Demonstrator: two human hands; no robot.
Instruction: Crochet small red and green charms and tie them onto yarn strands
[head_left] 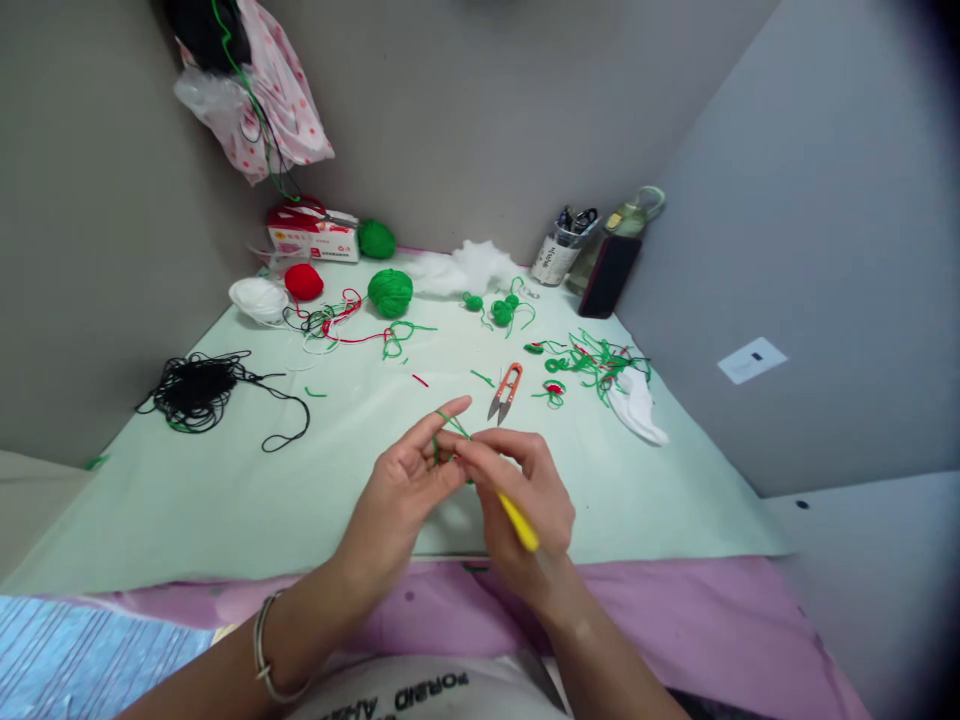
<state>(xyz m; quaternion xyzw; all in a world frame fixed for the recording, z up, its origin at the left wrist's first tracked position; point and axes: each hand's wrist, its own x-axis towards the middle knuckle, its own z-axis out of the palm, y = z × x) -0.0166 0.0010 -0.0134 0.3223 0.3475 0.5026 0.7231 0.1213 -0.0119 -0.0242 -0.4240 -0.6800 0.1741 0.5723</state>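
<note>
Close to the table's front edge, my two hands meet over the pale green cover. Green yarn (453,420) loops over the raised index finger of my left hand (409,475), whose thumb and other fingers pinch a small green piece, mostly hidden. My right hand (525,490) is closed around a crochet hook with a yellow handle (519,521); its tip is covered by the fingers at the yarn. Just beyond the hands lie orange thread snips (507,393), blades pointing towards me.
Black yarn (199,390) lies in a tangle at left. Behind are a white ball (259,299), a red ball (304,281), green balls (390,293) and white stuffing (469,268). Green scraps (596,358), a pen cup (556,257) and a phone (611,277) are at right.
</note>
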